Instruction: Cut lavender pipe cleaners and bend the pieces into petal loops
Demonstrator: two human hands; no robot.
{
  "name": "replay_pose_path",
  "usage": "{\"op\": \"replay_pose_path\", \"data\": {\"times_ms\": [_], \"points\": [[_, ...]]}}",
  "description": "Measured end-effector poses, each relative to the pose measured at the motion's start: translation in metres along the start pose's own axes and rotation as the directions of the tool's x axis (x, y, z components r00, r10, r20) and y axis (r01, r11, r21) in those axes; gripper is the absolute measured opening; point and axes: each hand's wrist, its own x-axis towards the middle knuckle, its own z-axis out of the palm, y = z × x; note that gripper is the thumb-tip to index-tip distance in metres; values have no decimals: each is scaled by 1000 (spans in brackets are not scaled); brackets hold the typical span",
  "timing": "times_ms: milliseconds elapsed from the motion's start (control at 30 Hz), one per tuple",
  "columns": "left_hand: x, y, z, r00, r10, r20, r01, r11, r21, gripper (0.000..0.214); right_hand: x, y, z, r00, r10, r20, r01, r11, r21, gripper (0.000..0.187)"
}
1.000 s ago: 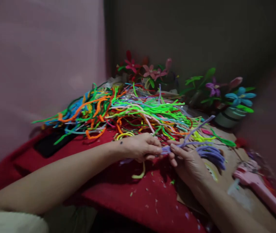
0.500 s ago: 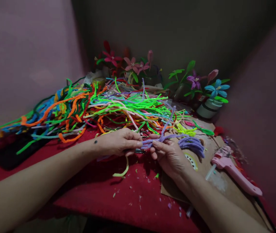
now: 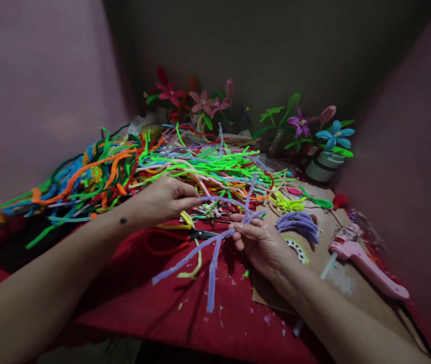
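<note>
Several purple pipe cleaners (image 3: 212, 273) cross at one point, where my right hand (image 3: 259, 237) pinches them between thumb and fingers. Two ends hang down toward the red cloth and others point up and to the right. My left hand (image 3: 168, 199) is closed on the end of one purple strand (image 3: 221, 199), pulled out to the left. Below the left hand lie scissors (image 3: 198, 234) with red and yellow handles, a pale yellow pipe cleaner (image 3: 199, 258) beside them. A bundle of bent purple pipe cleaners (image 3: 297, 225) rests on the cardboard right of my right hand.
A heap of coloured pipe cleaners (image 3: 200, 164) spreads behind the hands. At the right, a pink glue gun (image 3: 367, 265) lies on cardboard (image 3: 268, 290). A white jar (image 3: 324, 167) holds a blue flower at the back. Scraps dot the red cloth (image 3: 155, 318).
My left hand has moved left and up, drawing one purple strand out from the crossing. Two purple ends now hang below my right hand, and the scissors have come into view.
</note>
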Motion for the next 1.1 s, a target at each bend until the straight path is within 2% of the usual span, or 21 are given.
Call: {"op": "replay_pose_path", "data": {"times_ms": [100, 233, 300, 400, 467, 533, 633, 733, 833, 900, 967, 1000, 1067, 1100], "points": [[-3, 0, -14, 981, -15, -193, 0, 997, -79, 29, 0, 1, -1, 1000, 21, 18, -21, 1000, 15, 18], [-8, 2, -19, 942, -74, -328, -14, 966, -257, 23, 1, 1, 0, 1000, 16, -3, -16, 1000, 15, 15], [-10, 2, -20, 886, -123, -448, -28, 948, -317, 19, 2, 1, 1, 1000, 12, -20, -12, 1000, 15, 13], [-11, -1, -26, 769, -191, -610, -132, 886, -444, 13, 2, 1, 2, 999, 19, -34, -18, 1000, 11, 12], [-11, -2, -28, 740, -197, -644, -214, 838, -503, 9, 1, 1, 3, 999, 16, -45, -16, 1000, 12, 13], [-11, -1, -26, 755, -169, -633, -239, 828, -507, 8, 0, 1, 4, 999, 16, -43, -15, 1000, 3, 14], [-10, 4, -12, 835, -121, -537, -164, 877, -452, 11, -4, 0, 6, 996, 79, 39, -72, 986, -152, 12], [-9, 10, 6, 916, -46, -400, -116, 922, -370, 17, -10, -2, 9, 981, 182, 62, -140, 899, -414, 26], [-8, 12, 19, 939, 39, -342, -148, 943, -298, 22, -12, -4, 10, 983, 185, -8, -158, 813, -560, 32], [-9, 12, 25, 933, 87, -349, -178, 954, -240, 23, -12, -4, 9, 994, 100, -48, -107, 753, -649, 34], [-10, 12, 29, 923, 139, -359, -212, 962, -172, 22, -12, -6, 7, 989, -132, -65, 40, 661, -749, 32], [-11, 12, 31, 916, 165, -365, -229, 963, -142, 21, -12, -7, 6, 957, -285, -48, 138, 595, -792, 31], [-12, 12, 35, 907, 207, -368, -258, 961, -97, 19, -14, -11, 6, 836, -548, 29, 320, 443, -837, 27], [-13, 12, 38, 904, 226, -364, -272, 959, -79, 19, -15, -13, 7, 774, -629, 69, 384, 380, -841, 25]]}}
